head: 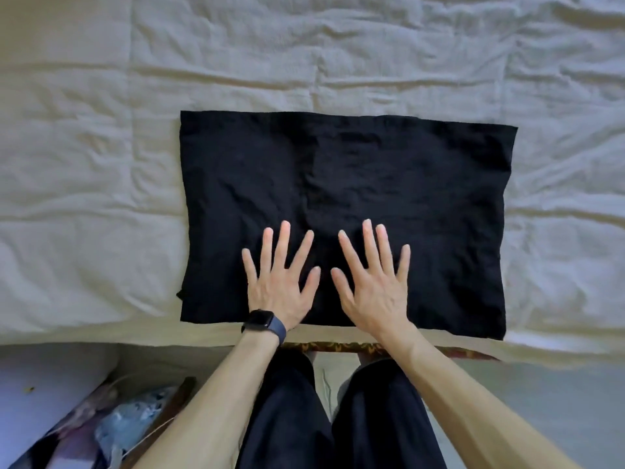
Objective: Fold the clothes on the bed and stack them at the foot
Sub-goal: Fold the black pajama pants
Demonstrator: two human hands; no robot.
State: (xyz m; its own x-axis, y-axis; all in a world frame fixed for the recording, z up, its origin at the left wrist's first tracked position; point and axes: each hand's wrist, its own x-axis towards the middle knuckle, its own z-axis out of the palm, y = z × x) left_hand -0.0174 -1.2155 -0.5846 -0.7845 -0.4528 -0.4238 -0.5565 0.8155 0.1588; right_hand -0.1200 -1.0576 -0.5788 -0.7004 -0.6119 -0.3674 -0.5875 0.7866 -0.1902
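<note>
A black garment point(389, 170) lies folded into a flat rectangle on the bed point(84, 164), close to its near edge. My left hand point(279, 282) and my right hand point(373, 282) lie side by side on the garment's near half, palms down. Their fingers are spread and straight, and they press on the cloth. A dark watch sits on my left wrist. No other clothes show on the bed.
The bed is covered by a wrinkled off-white quilt. Its near edge runs across the frame just below my wrists. At the lower left, beside the bed, stands a box of mixed items point(101, 428). Grey floor point(558, 401) shows at the lower right.
</note>
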